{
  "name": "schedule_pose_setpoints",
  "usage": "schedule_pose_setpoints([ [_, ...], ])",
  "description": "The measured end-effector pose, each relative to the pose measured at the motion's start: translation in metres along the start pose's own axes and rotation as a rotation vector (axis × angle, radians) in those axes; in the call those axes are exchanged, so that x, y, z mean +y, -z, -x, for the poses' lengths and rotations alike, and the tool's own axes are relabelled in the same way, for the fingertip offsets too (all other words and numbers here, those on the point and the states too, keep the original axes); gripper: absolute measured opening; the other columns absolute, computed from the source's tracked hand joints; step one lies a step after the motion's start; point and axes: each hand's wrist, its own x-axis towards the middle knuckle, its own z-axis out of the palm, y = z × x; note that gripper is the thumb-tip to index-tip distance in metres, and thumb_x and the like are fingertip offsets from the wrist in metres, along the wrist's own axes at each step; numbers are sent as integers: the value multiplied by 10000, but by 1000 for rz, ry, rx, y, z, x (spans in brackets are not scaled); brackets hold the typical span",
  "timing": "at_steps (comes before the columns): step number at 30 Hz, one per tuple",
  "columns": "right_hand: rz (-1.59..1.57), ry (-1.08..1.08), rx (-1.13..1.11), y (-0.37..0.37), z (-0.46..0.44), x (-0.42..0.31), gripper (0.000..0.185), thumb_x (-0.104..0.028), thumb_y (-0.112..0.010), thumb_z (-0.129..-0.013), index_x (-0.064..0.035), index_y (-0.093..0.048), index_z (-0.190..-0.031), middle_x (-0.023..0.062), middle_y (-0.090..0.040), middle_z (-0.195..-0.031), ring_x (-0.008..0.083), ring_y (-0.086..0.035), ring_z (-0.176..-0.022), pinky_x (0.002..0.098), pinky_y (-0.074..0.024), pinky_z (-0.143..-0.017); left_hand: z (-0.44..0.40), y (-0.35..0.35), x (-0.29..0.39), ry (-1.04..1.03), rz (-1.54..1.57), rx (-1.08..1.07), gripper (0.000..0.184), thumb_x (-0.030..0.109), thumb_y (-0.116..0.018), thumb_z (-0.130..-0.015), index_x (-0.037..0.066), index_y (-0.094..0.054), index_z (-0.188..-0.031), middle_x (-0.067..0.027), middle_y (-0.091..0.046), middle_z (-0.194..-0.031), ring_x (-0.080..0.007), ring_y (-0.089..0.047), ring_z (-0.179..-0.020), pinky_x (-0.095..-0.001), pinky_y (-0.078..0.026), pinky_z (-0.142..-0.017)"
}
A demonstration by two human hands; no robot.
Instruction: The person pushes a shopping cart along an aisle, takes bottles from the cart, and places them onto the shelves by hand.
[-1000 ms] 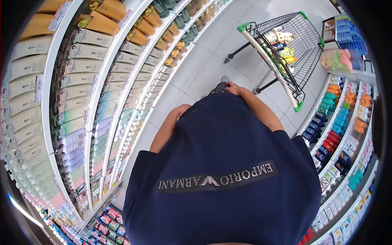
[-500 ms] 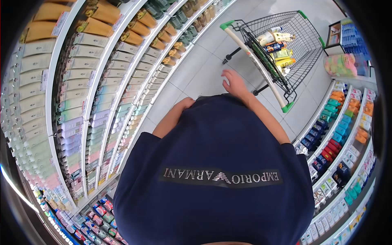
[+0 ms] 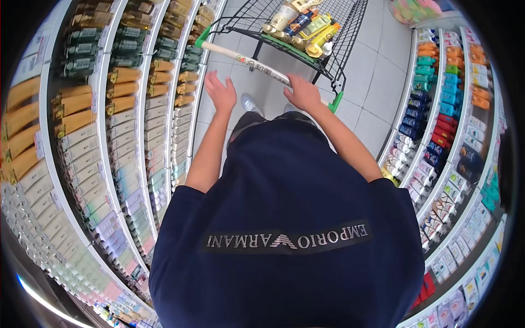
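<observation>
My right hand (image 3: 303,94) is on the white bar (image 3: 262,66) of the cart, near its right end. The fingers lie over the bar and the thumb sits apart from them on my side. I cannot tell if the fingers wrap all the way round. My left hand (image 3: 221,94) is spread wide, with nothing in it. It is near the bar but not touching it.

The cart (image 3: 351,39) is right in front of me, on the grey floor (image 3: 377,71). It looks like hard wire, so I think it is stiff and will not bend. I guess it is too big to lift well, but easy to push if it rolls. The bar looks smooth, so it could slip a bit in a loose hand. I would hold it with one hand near each green end (image 3: 203,36), so the cart does not turn crooked.

The cart has a small pile inside, close to the bar. I see a cream bottle (image 3: 282,17), a dark blue pack (image 3: 299,24), a yellow pack (image 3: 316,25) and a yellow bottle (image 3: 324,39). They look like they could tip or slide with a bump.

Farther out, the left shelf (image 3: 100,76) holds green bottles, orange tubes and pale tubes in rows. The right shelf (image 3: 436,93) holds bottles in many colours.
</observation>
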Motion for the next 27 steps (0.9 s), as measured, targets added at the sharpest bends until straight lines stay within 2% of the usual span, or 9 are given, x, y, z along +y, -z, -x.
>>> schedule_pose_setpoints([
  [5,-57,-163,-148,4,-15,-8,277,-282,-573,-835,-85,-621,-1023,182,-676,-923,383,-647,-876,496,-514,-767,-86,20,47,-216,60,-10,537,208,-621,-860,5,-440,-1322,-233,-400,-1359,-423,-379,-1240,-516,-300,-1048],
  [10,52,-141,-198,16,-3,-15,346,-357,-584,-849,-70,-624,-1037,186,-678,-930,382,-653,-896,490,-516,-793,-122,-11,41,-354,40,-96,479,185,-619,-836,5,-516,-1268,-208,-468,-1353,-396,-438,-1237,-494,-340,-1033],
  [12,192,-102,-260,40,-19,-13,377,-391,-589,-848,-67,-641,-1035,186,-682,-938,373,-657,-895,478,-520,-798,-131,-30,29,-499,45,-181,413,136,-595,-801,21,-590,-1198,-195,-544,-1292,-377,-501,-1200,-472,-390,-994],
  [14,106,-127,-621,88,-38,-16,411,-445,-587,-837,-82,-701,-992,177,-697,-936,353,-665,-884,454,-526,-785,-127,-26,40,-519,-11,-142,373,96,-554,-771,46,-646,-1129,-193,-611,-1206,-346,-581,-1092,-453,-450,-893],
  [16,-3,-211,-630,116,-71,0,396,-462,-564,-836,-119,-750,-909,149,-712,-890,329,-674,-883,433,-531,-774,-120,-27,38,-432,158,-132,235,134,-555,-726,77,-684,-914,-81,-686,-944,-281,-634,-913,-417,-436,-778],
  [20,256,-485,-454,94,-137,87,361,-383,-602,-830,-81,-693,-1005,134,-701,-979,312,-670,-906,446,-533,-782,-117,-37,27,-553,164,-22,98,142,-540,-674,141,-529,-577,-26,-498,-553,-265,-501,-541,-388,-364,-620],
  [24,468,-307,-287,22,-157,159,390,-179,-617,-803,-69,-564,-1174,114,-630,-1137,301,-621,-1033,441,-518,-849,-115,-33,28,-534,205,-59,87,143,-540,-644,154,-500,-569,-22,-458,-540,-232,-469,-525,-355,-345,-610],
  [25,503,-280,-378,15,-166,170,605,-170,-649,-758,-91,-451,-1324,116,-552,-1271,309,-557,-1146,418,-511,-882,-116,-32,28,-542,200,-79,78,144,-534,-630,151,-494,-564,-17,-453,-541,-225,-461,-521,-350,-342,-610],
  [27,532,-211,-373,-6,-178,189,629,-152,-638,-760,-90,-431,-1350,109,-536,-1292,308,-551,-1155,417,-508,-891,-119,-31,30,-532,178,-94,70,146,-529,-616,148,-489,-559,-13,-447,-542,-219,-454,-517,-345,-338,-610],
])
